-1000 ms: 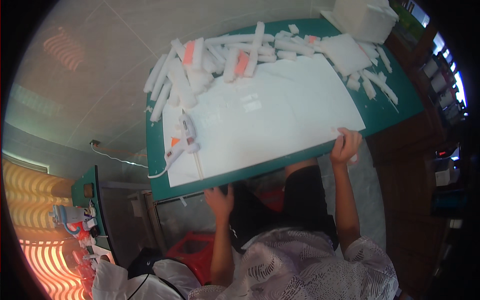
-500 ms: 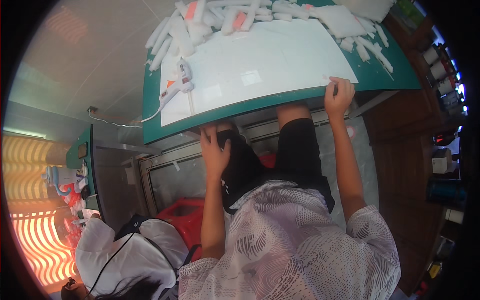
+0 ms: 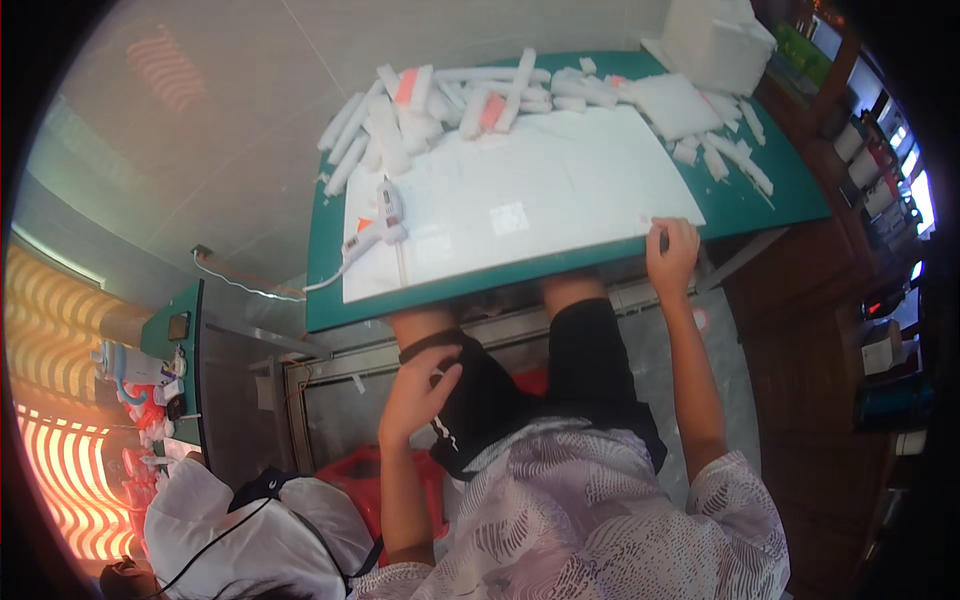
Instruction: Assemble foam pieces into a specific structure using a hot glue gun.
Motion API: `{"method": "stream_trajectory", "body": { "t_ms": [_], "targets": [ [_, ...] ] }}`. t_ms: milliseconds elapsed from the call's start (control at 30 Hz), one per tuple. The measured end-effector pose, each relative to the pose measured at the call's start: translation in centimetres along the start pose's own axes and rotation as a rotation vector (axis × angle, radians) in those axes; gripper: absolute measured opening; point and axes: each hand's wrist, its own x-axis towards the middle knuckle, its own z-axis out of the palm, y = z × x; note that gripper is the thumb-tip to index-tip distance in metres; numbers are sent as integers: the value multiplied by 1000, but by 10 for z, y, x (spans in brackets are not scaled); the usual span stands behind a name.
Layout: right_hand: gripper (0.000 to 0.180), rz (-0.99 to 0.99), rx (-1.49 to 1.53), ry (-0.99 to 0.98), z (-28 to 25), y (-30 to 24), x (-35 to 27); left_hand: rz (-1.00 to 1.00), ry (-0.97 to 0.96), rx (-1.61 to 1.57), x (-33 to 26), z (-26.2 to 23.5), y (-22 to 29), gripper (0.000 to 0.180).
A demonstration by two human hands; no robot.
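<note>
My left hand [image 3: 420,392] rests over my left thigh, fingers loosely spread and nothing in them. At the front right corner of a glossy white board [image 3: 520,185], my right hand [image 3: 674,258] is curled with its fingertips at the edge. Whether it holds anything is hidden; a dark spot shows between thumb and fingers. A white glue gun [image 3: 388,207] lies on the board's left part, its cord running off the table's left side. Behind it, strips of white foam [image 3: 390,140] are heaped, with a few pink pieces [image 3: 491,111] among them.
The board lies on a green table [image 3: 765,200]. A flat foam block [image 3: 676,106] and a large white block [image 3: 715,45] sit at the back right. To my left, another person in a white top [image 3: 310,515] is near a red stool [image 3: 360,480] and a second green table [image 3: 185,330].
My left hand has drawn back from the table edge along my thigh. My right hand stays at the board's corner, its fingers more curled. The view has tilted, showing more beyond the table.
</note>
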Motion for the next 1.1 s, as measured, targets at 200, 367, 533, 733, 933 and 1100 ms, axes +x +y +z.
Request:
{"method": "stream_trajectory", "body": {
  "t_ms": [200, 367, 533, 733, 933, 1100],
  "targets": [
    [10, 11, 123, 4, -10, -18, 21, -78, 33, -196, 7, -30, -2, 19],
    [19, -47, 174, -121, 0, -39, 54, -30, 248, -256, 32, -40, -25, 13],
    [21, -138, 205, -236, 21, -69, 85, 0, 436, -230, 47, -49, -38, 13],
    [26, -194, 214, -433, 75, -95, 108, 16, 556, -192, 50, -60, -48, 12],
    [33, -229, 117, -576, 148, -107, 141, 3, 616, -128, 51, -65, -61, 10],
    [37, -279, 74, -588, 203, -99, 156, -29, 623, -119, 59, -72, -60, 9]
  ]
}}
